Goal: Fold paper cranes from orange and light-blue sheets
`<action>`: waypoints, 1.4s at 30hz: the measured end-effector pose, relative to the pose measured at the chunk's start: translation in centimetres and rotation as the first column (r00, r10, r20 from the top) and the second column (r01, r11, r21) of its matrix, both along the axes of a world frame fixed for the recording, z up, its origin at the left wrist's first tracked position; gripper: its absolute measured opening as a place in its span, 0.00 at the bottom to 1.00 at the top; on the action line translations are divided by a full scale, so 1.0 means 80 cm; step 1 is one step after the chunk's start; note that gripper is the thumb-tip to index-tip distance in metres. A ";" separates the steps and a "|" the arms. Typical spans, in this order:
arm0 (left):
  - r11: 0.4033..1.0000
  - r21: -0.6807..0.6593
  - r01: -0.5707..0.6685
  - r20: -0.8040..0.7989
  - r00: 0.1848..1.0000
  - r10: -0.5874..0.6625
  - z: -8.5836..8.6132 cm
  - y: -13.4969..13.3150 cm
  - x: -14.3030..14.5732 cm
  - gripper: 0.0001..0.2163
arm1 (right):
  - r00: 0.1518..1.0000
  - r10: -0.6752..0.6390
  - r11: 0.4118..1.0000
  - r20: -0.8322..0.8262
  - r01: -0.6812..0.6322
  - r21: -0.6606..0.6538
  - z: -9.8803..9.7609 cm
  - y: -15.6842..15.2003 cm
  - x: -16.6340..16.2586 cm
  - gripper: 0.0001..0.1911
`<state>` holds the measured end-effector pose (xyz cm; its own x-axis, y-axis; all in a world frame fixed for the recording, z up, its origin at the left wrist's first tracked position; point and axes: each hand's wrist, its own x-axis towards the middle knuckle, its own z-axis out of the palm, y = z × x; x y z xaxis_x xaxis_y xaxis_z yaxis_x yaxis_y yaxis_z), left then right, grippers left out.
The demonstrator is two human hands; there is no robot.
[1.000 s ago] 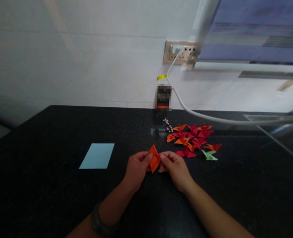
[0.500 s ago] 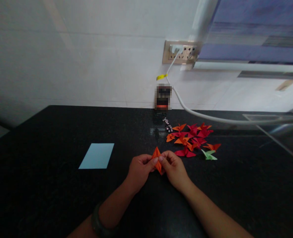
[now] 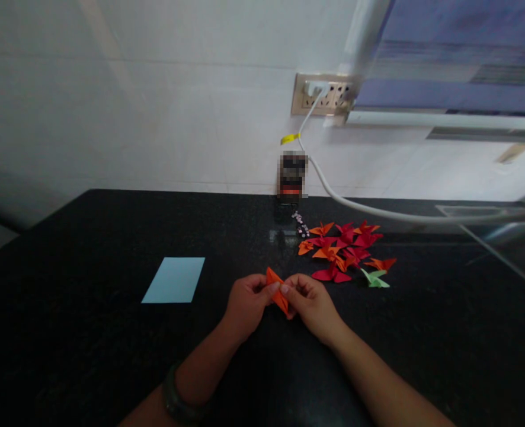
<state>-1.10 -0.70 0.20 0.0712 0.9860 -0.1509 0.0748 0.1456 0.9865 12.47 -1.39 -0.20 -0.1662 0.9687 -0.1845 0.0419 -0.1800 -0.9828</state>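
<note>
Swung leftward at its far tip since the earlier frame, the folded, diamond-shaped orange paper (image 3: 281, 302) is pinched between left hand (image 3: 248, 303) and right hand (image 3: 311, 301) over the glossy black counter (image 3: 111, 237), seemingly mid-crease.

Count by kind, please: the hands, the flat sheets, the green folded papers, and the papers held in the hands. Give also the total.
Hands: 2 (left hand, right hand)
Flat blue sheet: 1
Green folded paper: 1
Held orange paper: 1
Total: 5
</note>
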 end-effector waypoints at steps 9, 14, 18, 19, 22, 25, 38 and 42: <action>0.993 0.082 -0.083 -0.068 0.994 0.089 0.003 -0.003 0.002 0.07 | 0.996 0.082 0.987 -0.036 -0.087 -0.138 0.001 -0.003 -0.005 0.19; 0.989 0.129 -0.074 -0.101 0.991 0.088 0.006 -0.005 0.002 0.06 | 0.996 0.084 0.984 -0.022 -0.087 -0.156 0.003 -0.003 -0.003 0.20; 0.990 0.117 -0.073 -0.100 0.991 0.085 0.006 -0.005 0.002 0.08 | 0.994 0.093 0.974 -0.055 -0.102 -0.202 0.006 -0.003 -0.003 0.17; 0.990 0.111 -0.083 -0.096 0.991 0.094 0.006 -0.006 0.003 0.08 | 0.993 0.093 0.972 -0.066 -0.105 -0.212 0.006 -0.003 -0.003 0.16; 0.990 0.080 -0.120 -0.044 0.991 0.124 0.002 -0.006 0.004 0.07 | 0.995 0.082 0.973 -0.061 -0.093 -0.211 0.005 -0.004 -0.004 0.15; 0.988 -0.006 -0.156 0.094 0.983 0.156 -0.004 -0.005 0.006 0.07 | 0.996 0.076 0.983 0.054 -0.066 -0.170 0.002 -0.004 -0.002 0.16; 0.998 -0.061 -0.008 0.208 0.978 0.020 0.004 -0.003 0.002 0.09 | 1.000 0.022 0.993 -0.006 -0.021 0.119 0.001 0.002 0.005 0.13; 0.998 -0.063 -0.011 0.227 0.973 0.025 0.009 -0.004 0.002 0.07 | 0.998 0.040 0.999 -0.051 -0.038 0.035 0.002 0.003 0.006 0.14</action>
<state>-0.92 -0.99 0.91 0.0932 0.9768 -0.1930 -0.1542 0.2056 0.9664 12.93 -1.18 -0.05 -0.2126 0.9668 -0.1416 -0.0031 -0.1456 -0.9893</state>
